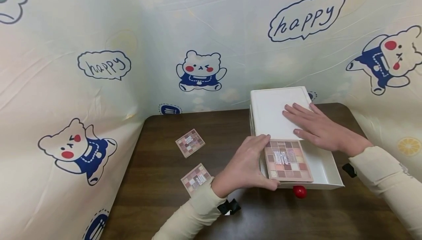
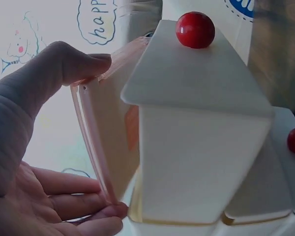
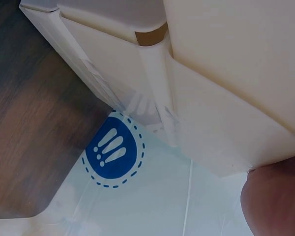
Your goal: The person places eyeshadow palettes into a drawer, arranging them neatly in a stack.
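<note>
Palette (image 1: 288, 160) gripped by left hand (image 1: 245, 166) over open drawer (image 1: 324, 168); right hand (image 1: 316, 127) flat on white box (image 1: 271, 111), worktop's far right.

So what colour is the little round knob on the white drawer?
Bright red. The knob on the drawer front shows best in the left wrist view.

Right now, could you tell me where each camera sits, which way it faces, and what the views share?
Head: above, looking forward and down at the table; both hands and sleeves show, left hand gripping the eyeshadow palette, right hand flat on the white drawer box.
Left wrist: low beside the open drawer, facing its front; thumb and fingers show.
Right wrist: under that hand, facing the box's side and table; little skin shows.
Shared: head and left wrist both show the red knob.
</note>
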`<state>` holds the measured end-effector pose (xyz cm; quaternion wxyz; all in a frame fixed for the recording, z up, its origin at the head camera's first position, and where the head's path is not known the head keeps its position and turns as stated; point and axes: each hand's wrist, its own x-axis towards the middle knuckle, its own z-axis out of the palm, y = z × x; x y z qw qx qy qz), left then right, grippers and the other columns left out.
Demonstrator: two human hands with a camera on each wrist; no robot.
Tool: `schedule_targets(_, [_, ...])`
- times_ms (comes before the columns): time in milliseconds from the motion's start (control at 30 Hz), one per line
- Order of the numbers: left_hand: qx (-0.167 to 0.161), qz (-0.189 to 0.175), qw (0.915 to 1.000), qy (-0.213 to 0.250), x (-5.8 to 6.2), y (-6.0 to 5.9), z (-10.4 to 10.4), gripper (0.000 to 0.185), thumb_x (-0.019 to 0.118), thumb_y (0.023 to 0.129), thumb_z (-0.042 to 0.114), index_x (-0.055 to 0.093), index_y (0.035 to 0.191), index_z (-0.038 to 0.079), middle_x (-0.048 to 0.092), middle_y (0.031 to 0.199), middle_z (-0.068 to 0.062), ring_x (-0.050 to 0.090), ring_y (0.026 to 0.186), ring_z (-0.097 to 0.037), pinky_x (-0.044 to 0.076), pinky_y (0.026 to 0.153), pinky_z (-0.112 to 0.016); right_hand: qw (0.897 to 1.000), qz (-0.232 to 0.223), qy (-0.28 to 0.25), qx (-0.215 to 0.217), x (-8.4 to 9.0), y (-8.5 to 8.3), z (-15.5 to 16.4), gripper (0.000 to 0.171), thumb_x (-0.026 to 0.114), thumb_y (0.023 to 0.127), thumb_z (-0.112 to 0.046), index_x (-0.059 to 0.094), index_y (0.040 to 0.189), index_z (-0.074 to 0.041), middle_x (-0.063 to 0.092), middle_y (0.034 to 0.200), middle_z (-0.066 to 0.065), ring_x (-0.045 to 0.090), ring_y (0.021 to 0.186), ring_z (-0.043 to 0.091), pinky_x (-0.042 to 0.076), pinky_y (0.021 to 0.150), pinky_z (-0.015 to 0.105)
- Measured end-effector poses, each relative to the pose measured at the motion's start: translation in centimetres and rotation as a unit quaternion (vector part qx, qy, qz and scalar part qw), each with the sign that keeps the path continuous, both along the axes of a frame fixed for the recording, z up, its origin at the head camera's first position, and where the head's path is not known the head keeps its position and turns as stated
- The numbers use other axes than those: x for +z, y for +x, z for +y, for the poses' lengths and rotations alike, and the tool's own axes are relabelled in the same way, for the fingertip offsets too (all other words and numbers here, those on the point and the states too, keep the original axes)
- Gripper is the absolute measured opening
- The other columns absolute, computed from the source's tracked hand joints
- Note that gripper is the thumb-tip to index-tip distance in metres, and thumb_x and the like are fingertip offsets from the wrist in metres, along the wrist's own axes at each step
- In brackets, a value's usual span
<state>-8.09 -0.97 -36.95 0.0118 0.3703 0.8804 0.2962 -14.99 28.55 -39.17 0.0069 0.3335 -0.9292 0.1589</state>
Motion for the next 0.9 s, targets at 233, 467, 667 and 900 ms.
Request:
schedule_targets(233, [0.006, 0.08, 0.9923, -0.094, 0.8, 0.1, 1.5, 0.105, 0.087, 0.057, 0.063, 0.054, 0.136, 0.002, 0.062, 0.125, -0.005, 0.05, 0.118, -0.019, 0.038, 0.105, -0.025, 1.0, 0.008, 0.002, 0.003, 0.0, 0.0, 0.1, 0.063, 0.049, 0.103, -0.036, 0.029, 0.16, -0.016, 0.022, 0.165, 0.008, 0.012, 0.152, 0.032, -0.001, 0.119, 0.055])
schedule_targets(467, [-0.004, 0.106, 0.9764, -0.188, 1.5, 0.2, 2.4, 0.099, 0.084, 0.062, 0.065, 0.056, 0.133, 0.002, 0.06, 0.121, -0.003, 0.048, 0.115, -0.019, 0.049, 0.093, -0.022, 1.0, 0.013, -0.005, 0.01, 0.0, 0.0, 0.1, 0.064, 0.051, 0.103, -0.034, 0.029, 0.16, -0.016, 0.022, 0.165, 0.009, 0.013, 0.152, 0.032, -0.002, 0.119, 0.053])
schedule_targets(667, [-0.046, 0.158, 0.9609, -0.223, 1.2, 0.1, 2.4, 0.107, 0.079, 0.068, 0.071, 0.051, 0.142, -0.001, 0.056, 0.136, -0.008, 0.045, 0.126, -0.019, 0.036, 0.108, -0.02, 1.0, 0.018, -0.007, 0.012, -0.1, 0.1, 0.3, 0.063, 0.051, 0.103, -0.032, 0.03, 0.16, -0.015, 0.023, 0.164, 0.01, 0.015, 0.151, 0.034, -0.004, 0.119, 0.051])
schedule_targets(900, [-0.048, 0.189, 0.9605, -0.199, 0.4, 0.0, 1.5, 0.114, 0.073, 0.066, 0.08, 0.05, 0.144, 0.0, 0.051, 0.146, -0.012, 0.043, 0.136, -0.021, 0.025, 0.114, -0.023, 1.0, 0.025, -0.007, 0.016, -0.3, -0.1, 0.1, 0.063, 0.051, 0.103, -0.032, 0.03, 0.16, -0.015, 0.023, 0.164, 0.01, 0.014, 0.151, 0.033, -0.002, 0.119, 0.052])
